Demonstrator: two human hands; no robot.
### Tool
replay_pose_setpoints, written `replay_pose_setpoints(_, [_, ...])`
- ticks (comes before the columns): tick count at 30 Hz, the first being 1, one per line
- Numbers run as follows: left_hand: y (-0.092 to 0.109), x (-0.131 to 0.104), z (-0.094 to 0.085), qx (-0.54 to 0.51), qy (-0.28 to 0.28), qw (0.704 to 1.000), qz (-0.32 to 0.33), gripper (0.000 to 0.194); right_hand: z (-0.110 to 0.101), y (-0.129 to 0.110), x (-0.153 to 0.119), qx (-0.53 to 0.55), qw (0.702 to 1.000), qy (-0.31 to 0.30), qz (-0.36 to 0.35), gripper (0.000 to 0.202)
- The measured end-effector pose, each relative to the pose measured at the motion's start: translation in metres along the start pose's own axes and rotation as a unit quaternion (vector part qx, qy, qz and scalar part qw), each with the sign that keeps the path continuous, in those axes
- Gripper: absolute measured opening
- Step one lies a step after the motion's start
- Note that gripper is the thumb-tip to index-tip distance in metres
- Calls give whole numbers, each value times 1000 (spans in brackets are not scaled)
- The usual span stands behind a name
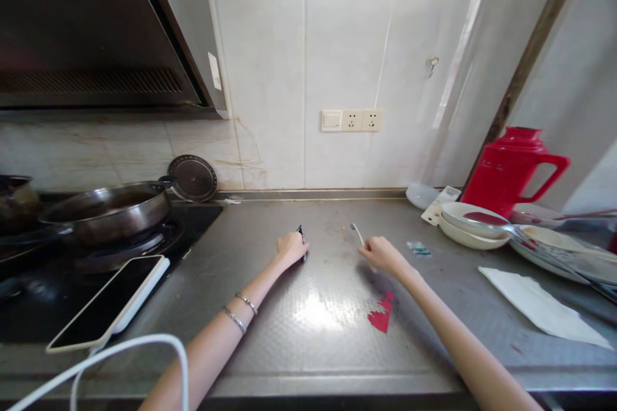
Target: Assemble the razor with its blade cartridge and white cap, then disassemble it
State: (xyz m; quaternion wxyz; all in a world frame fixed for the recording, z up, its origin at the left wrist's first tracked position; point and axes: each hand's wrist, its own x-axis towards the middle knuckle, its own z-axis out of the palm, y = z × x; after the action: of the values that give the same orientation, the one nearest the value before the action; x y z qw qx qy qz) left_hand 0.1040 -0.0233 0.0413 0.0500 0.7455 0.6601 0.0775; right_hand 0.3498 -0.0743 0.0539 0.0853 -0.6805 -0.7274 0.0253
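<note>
My left hand [290, 249] is closed around a small, slim dark object [303, 255] above the steel counter. Its ends poke out above and below the fingers, and its kind cannot be made out. A short way to the right, my right hand [382, 253] pinches a thin white toothbrush [357, 234], its greyish head pointing up and away to the left. Between that arm and the counter's front lies a torn piece of red paper [382, 316]. A small clear packet with blue-green bits [418, 248] rests just right of my right hand.
On the left are a gas stove with a steel pan [108, 212] and a phone [110, 302] on a white cable. To the right stand a red thermos [506, 170], stacked bowls [475, 239], plates [535, 260] and a white napkin [540, 305]. A range hood hangs upper left.
</note>
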Motion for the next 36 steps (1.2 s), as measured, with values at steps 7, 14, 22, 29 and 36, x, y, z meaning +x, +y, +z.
replay_pose_setpoints(7, [5, -1, 7, 8, 7, 1000, 4, 31, 19, -79, 10, 10, 999, -4, -35, 31])
replay_pose_setpoints(14, [2, 0, 10, 1, 16, 1000, 13, 34, 25, -100, 15, 11, 999, -22, -32, 34])
replay_pose_setpoints(22, [-6, -1, 9, -37, 28, 999, 8, 36, 28, -104, 18, 12, 999, -29, -30, 32])
replay_pose_setpoints(29, [-19, 2, 5, -91, 53, 994, 7, 34, 28, -96, 20, 27, 999, -5, -37, 37])
replay_pose_setpoints(36, [-53, 13, -2, -201, 108, 974, 0, 36, -11, -3, 29, 89, 992, 12, -89, 24])
